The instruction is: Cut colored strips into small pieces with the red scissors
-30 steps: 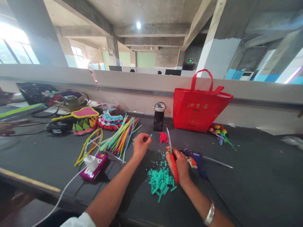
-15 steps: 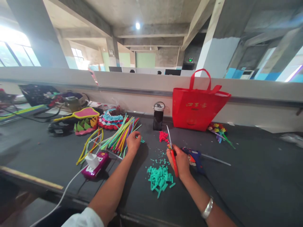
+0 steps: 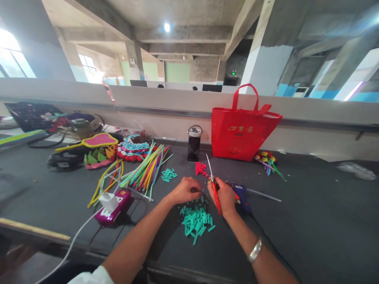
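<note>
My right hand is closed round a pair of scissors with red-orange handles; the blades point up and away. My left hand hovers at the far edge of a heap of short teal pieces, its fingers curled together. Whatever is between those fingertips, if anything, is too small to make out. Beyond that hand lies a smaller pile of teal bits. Red bits form another little pile close to the scissor blades.
Colourful fuzzy stems lie left of centre, behind a purple power strip with a white plug. A dark tumbler and a red bag stand at the back. Beside my right hand rests a blue glue gun.
My left hand has moved from the smaller teal pile rightward and closer, to the big teal heap. The right hand still holds the scissors in about the same place. The view has shifted slightly.
</note>
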A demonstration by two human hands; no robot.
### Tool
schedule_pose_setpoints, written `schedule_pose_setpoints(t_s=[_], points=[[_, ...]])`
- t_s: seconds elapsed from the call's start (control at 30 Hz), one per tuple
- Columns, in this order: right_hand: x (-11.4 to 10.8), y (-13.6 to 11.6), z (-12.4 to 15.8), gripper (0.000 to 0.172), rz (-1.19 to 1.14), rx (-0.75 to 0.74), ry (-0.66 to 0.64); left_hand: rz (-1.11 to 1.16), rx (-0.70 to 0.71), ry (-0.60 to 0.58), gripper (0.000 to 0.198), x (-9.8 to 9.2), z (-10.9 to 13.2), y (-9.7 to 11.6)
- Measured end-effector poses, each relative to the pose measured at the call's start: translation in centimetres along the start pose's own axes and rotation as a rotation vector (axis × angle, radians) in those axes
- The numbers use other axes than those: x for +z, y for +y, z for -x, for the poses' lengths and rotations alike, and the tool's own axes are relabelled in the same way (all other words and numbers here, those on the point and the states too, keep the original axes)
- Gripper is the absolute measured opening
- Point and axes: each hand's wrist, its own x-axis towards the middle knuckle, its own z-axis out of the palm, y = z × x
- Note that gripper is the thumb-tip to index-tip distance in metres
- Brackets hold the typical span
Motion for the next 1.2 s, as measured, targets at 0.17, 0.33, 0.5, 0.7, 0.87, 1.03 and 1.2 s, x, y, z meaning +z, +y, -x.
schedule_pose_setpoints(t_s=[0.17,0.33,0.5,0.7,0.87,1.03,1.2], points=[[0.1,0.0,-0.1,0.029,0.019,0.001,-0.021,0.013,0.132,-0.146,0.009,1.2,0.5,1.8],[0.3,0.1,-0.1,0.03,0.043,-0.002,-0.015,-0.064,0.211,-0.287,0.026,2.0,0.8,3.0],[0.7,0.4,0.0,0.03,0.019,-0.019,0.003,-0.156,0.287,-0.41,0.034,3.1,1.0,3.1],[0.6,0.4,0.0,0.03,-0.015,-0.04,0.003,0.091,0.342,-0.36,0.022,2.6,0.8,2.9],[0.4,0.1,0.1,0.034,-0.112,-0.014,-0.013,0.383,0.109,-0.383,0.021,0.5,0.7,3.7],[-0.5,-0.8,0.5,0.038,-0.359,0.015,0.001,0.71,-0.173,-0.191,0.021,-0.8,0.6,3.0],[-1.6,-2.1,1.1,0.036,-0.6,0.003,-0.026,0.89,-0.236,0.201,0.022,-0.5,0.1,1.5]])
